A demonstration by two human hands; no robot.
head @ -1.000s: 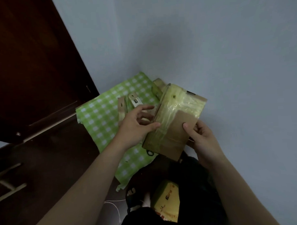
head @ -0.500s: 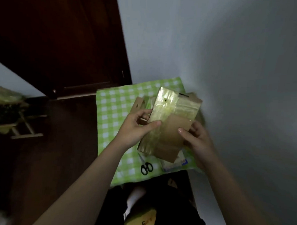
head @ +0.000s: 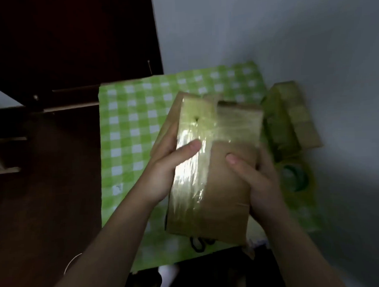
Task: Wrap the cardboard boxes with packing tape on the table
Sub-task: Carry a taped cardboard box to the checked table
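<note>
Green checked cloth point(head: 127, 115) beneath taped box point(head: 224, 185)

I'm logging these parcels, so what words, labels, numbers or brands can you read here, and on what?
No text here can be read.
The held cardboard box: bare card and shiny tape, no print showing.
The second box by the wall: blurred, no print visible.
The tape roll: blurred, no label legible.
The pale item under the held box's near corner: bluish marks, too blurred to read.
</note>
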